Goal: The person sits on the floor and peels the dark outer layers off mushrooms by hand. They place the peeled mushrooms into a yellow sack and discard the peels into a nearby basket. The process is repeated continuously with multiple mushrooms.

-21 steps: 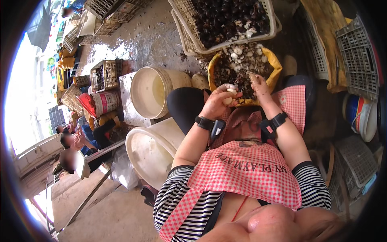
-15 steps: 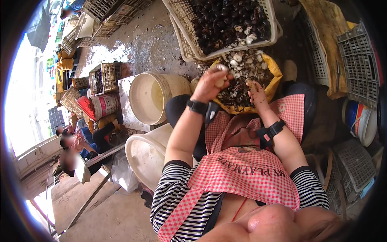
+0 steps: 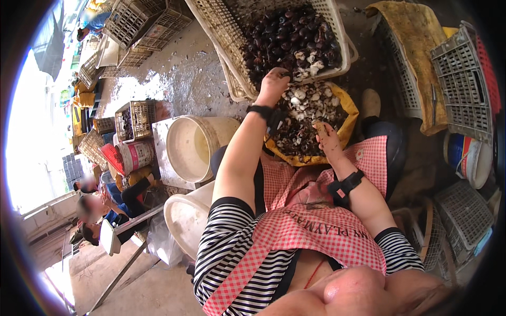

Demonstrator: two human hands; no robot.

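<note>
My left hand (image 3: 274, 86) reaches over the near rim of a pale plastic crate (image 3: 221, 39), its fingers curled down. What they grip, if anything, is hidden. In the crate lie many dark, round, glossy pieces (image 3: 287, 34) that look like water chestnuts, with whitish pieces among them by the near side. Over the yellow sack (image 3: 350, 108) between my knees, my right hand (image 3: 329, 141) is closed around something small and brownish that I cannot make out. The open sack is filled with whitish and dark brown scraps (image 3: 303, 118).
A large pale bucket (image 3: 224, 131) stands left of my knee, and a white tub (image 3: 184, 218) nearer me. Plastic crates (image 3: 458, 79) and a round white container (image 3: 479, 166) stand at right. People (image 3: 103, 208) sit far left beside a metal-legged stand (image 3: 118, 276).
My left hand has moved forward from above the sack to the crate's rim; the whitish piece it held no longer shows. My right hand stays over the sack. The whole view has shifted slightly.
</note>
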